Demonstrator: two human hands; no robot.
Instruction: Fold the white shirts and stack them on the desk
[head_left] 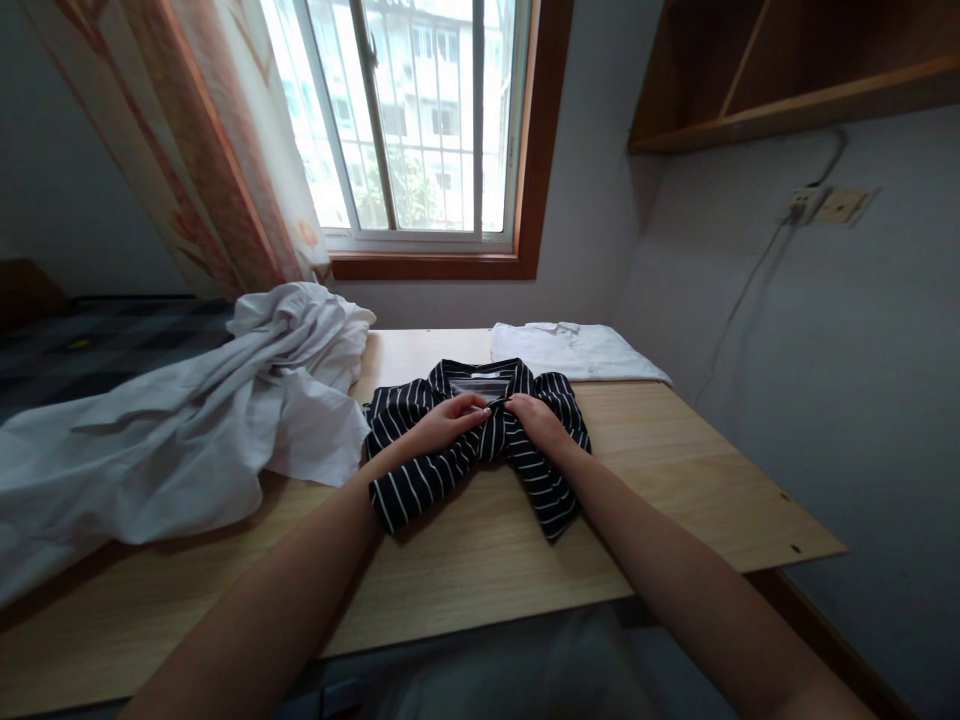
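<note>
A black shirt with white stripes lies on the wooden table in front of me, its collar toward the window. Two wide ends of its neck tie hang down toward me, one to each side. At the front of the collar, my left hand is closed with thumb and fingers pinching the striped cloth. Close beside it, my right hand grips the same spot from the right, its fingertips partly hidden by the fabric. Both forearms rest low across the sides of the shirt.
A crumpled white cloth spreads over the table's left side. Behind the shirt, a folded white garment lies at the back right. The wooden table ends at a corner on the right. A window and curtain are beyond.
</note>
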